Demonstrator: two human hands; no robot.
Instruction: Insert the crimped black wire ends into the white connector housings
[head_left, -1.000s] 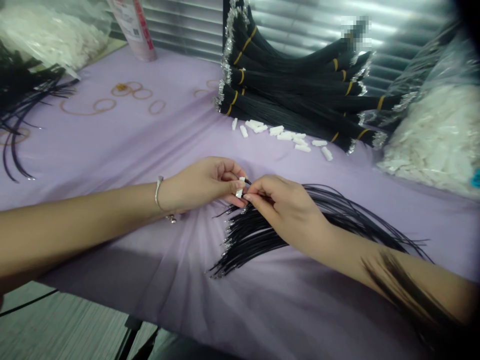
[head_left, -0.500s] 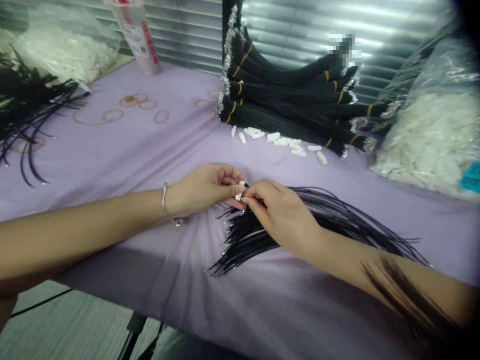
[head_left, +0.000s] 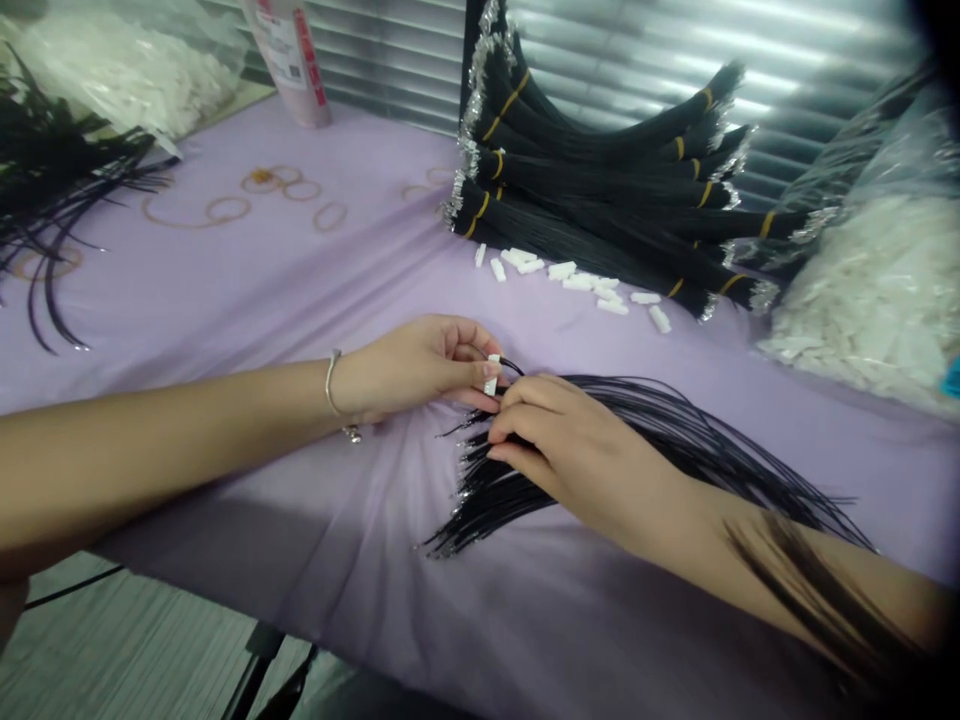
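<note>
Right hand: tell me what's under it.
The right hand lies on a fan of thin black wires spread over lilac cloth. The wires directly beneath the palm are covered and cannot be seen.

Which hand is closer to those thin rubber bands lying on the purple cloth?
The left hand is nearer: it is to the right of the rubber bands and closer to the viewer, pinching a white connector. The right hand is farther off, resting on the black wires.

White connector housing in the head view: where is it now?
In the head view, the small white plastic connector housing sits mid-frame, pinched in the fingers of the left hand, beside the right hand, above a loose fan of thin black wires.
</note>
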